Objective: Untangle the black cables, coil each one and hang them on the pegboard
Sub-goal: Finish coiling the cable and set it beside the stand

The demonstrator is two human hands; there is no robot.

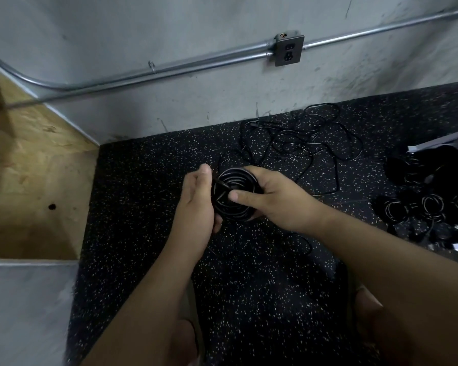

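**Q:** What is nearest the viewer?

**A:** Two bare forearms reach forward over a black speckled floor [143,233]. A slack loop of black cable [303,243] lies on the floor just nearer than the grip, to its right.

**Q:** What are the hands doing?

**A:** Both hold one coiled cable [234,207], a tight round bundle lifted off the floor between them. The right hand [275,200] wraps its fingers round the coil's far rim, with its thumb pressed across the coil's face. The left hand [198,204] curls against the coil's left edge, thumb pointing up. A single strand runs from that hand slantwise over the coil's face. Most of the left fingers are hidden behind the palm.

**Q:** And beyond the grip?

**A:** Just past it and to its right, loose cables [296,138] sprawl in a tangle on the floor. Well to the right of the grip sits a pile of bundled coils [413,207]. To the left stands a plywood panel [29,165]. Farthest off is a grey wall [143,30] carrying a metal conduit [169,72] and an outlet [288,50].
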